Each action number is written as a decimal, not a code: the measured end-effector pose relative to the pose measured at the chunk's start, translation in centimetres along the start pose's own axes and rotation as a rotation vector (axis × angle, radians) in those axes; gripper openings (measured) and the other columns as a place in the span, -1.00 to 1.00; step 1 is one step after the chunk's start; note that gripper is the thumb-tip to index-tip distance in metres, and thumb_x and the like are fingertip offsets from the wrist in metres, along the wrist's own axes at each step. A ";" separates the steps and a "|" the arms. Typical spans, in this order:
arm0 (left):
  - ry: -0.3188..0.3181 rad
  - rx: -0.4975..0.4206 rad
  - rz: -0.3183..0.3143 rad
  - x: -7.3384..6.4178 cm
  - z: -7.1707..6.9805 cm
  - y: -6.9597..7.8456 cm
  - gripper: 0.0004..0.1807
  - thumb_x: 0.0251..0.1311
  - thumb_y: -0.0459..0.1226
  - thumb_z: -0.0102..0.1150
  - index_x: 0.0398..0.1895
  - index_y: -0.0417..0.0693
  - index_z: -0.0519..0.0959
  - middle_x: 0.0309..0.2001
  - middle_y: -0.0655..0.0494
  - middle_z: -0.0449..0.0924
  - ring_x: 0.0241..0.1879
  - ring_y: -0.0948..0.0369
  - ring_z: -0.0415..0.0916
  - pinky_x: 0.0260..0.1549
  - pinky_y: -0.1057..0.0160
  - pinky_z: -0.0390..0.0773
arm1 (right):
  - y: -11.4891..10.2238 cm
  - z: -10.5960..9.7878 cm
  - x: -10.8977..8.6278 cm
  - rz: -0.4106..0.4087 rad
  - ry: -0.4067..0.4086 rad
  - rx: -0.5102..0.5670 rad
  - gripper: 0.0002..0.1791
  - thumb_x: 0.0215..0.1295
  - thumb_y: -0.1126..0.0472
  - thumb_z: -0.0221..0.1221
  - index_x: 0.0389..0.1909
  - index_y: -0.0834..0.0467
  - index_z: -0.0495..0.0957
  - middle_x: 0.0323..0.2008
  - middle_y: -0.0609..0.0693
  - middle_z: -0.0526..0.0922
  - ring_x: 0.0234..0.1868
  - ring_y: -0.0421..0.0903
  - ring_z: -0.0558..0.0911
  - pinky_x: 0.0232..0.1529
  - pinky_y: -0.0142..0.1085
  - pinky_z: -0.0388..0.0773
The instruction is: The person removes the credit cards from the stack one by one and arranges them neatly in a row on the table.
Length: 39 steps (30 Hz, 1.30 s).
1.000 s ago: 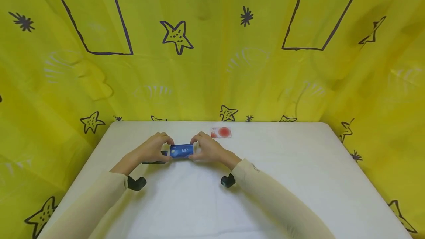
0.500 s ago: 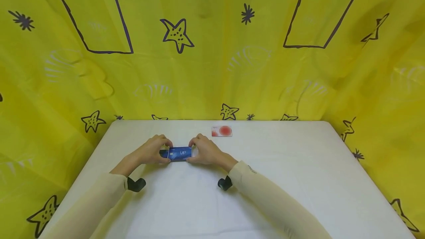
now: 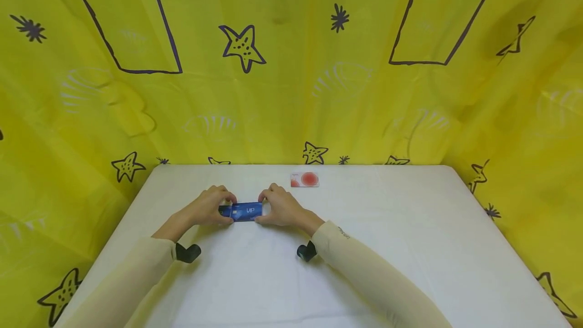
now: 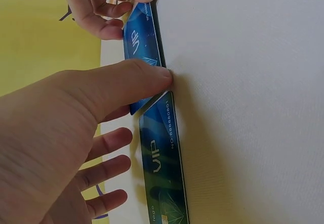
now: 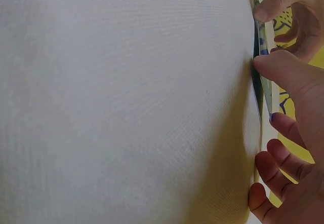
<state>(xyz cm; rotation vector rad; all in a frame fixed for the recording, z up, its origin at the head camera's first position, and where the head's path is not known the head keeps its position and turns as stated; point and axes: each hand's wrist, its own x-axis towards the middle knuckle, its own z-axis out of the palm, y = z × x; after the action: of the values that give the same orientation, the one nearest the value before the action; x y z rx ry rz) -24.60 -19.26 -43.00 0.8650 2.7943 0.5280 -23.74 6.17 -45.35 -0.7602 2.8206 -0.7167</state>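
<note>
A blue VIP card (image 3: pixel 247 211) is pinched at its two ends between both hands, low over the white table. My left hand (image 3: pixel 210 206) has its thumb and forefinger on the left end; my right hand (image 3: pixel 283 207) does the same at the right end. A teal-blue VIP card (image 4: pixel 163 158) lies flat on the table beneath the left hand's spread fingers, its end close against the blue card's. In the right wrist view the blue card (image 5: pixel 267 95) appears nearly edge-on and slightly tilted, with a dark card side below it.
A white card with red circles (image 3: pixel 305 179) lies on the table (image 3: pixel 387 247) farther back, right of the hands. Behind stands a yellow curtain (image 3: pixel 282 95) with drawn stars. Dark wrist mounts (image 3: pixel 188 253) stick out under the sleeves.
Both hands have brought the blue card slightly nearer and left, down beside the teal-blue card. Over the last half second they have barely moved. The red-and-white card stays put.
</note>
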 end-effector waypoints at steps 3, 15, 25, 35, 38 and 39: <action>-0.007 -0.008 -0.009 0.0 -0.1 0.1 -0.52 0.03 -0.15 0.56 0.03 -0.11 0.68 -0.01 -0.06 0.57 -0.04 -0.01 0.42 0.02 -0.15 0.42 | 0.0 0.0 0.0 -0.004 0.003 -0.011 -0.44 0.16 -0.16 0.45 0.09 0.05 0.63 -0.11 -0.03 0.44 -0.14 -0.10 0.45 -0.15 -0.32 0.44; -0.031 -0.042 -0.018 0.0 0.0 -0.4 -0.54 0.04 -0.17 0.56 0.02 -0.11 0.70 -0.05 0.00 0.57 -0.03 -0.02 0.43 0.03 -0.14 0.42 | 0.2 0.3 0.1 -0.026 0.008 -0.053 -0.48 0.17 -0.18 0.42 0.05 0.02 0.65 -0.12 -0.06 0.47 -0.10 -0.10 0.43 -0.10 -0.27 0.40; -0.048 -0.056 -0.065 -0.1 -0.2 -0.2 -0.53 0.06 -0.15 0.57 0.05 -0.08 0.71 0.06 -0.06 0.57 0.05 -0.05 0.43 0.09 -0.19 0.42 | 0.2 0.2 0.1 -0.027 0.002 -0.062 -0.46 0.18 -0.18 0.43 0.08 0.03 0.65 -0.12 -0.04 0.48 -0.10 -0.09 0.42 -0.09 -0.25 0.39; -0.042 -0.062 -0.072 -0.1 -0.1 -0.3 -0.54 0.05 -0.14 0.58 0.04 -0.06 0.73 0.08 -0.06 0.58 0.07 -0.05 0.44 0.11 -0.21 0.42 | 0.6 0.5 0.0 -0.044 -0.008 -0.059 -0.44 0.20 -0.20 0.42 0.11 0.02 0.63 -0.06 -0.05 0.51 -0.05 -0.09 0.43 -0.02 -0.23 0.41; -0.039 -0.064 -0.068 -0.1 0.0 -0.4 -0.54 0.06 -0.14 0.58 0.04 -0.05 0.73 0.07 -0.05 0.58 0.06 -0.05 0.44 0.11 -0.20 0.42 | 0.6 0.4 0.0 -0.044 -0.010 -0.055 -0.43 0.19 -0.20 0.43 0.12 0.01 0.63 -0.06 -0.05 0.51 -0.05 -0.09 0.43 -0.02 -0.23 0.41; -0.039 -0.062 -0.064 -0.1 0.0 -0.4 -0.54 0.06 -0.14 0.58 0.04 -0.05 0.72 0.06 -0.05 0.58 0.06 -0.04 0.44 0.10 -0.20 0.41 | 0.6 0.4 0.0 -0.043 -0.012 -0.055 -0.43 0.19 -0.20 0.43 0.12 0.01 0.63 -0.05 -0.05 0.51 -0.04 -0.09 0.43 -0.01 -0.23 0.41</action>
<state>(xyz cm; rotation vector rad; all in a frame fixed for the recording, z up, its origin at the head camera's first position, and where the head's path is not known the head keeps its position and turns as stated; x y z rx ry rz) -24.71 -19.65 -43.11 0.7622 2.7443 0.5779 -23.89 6.42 -45.98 -0.8334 2.8315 -0.6412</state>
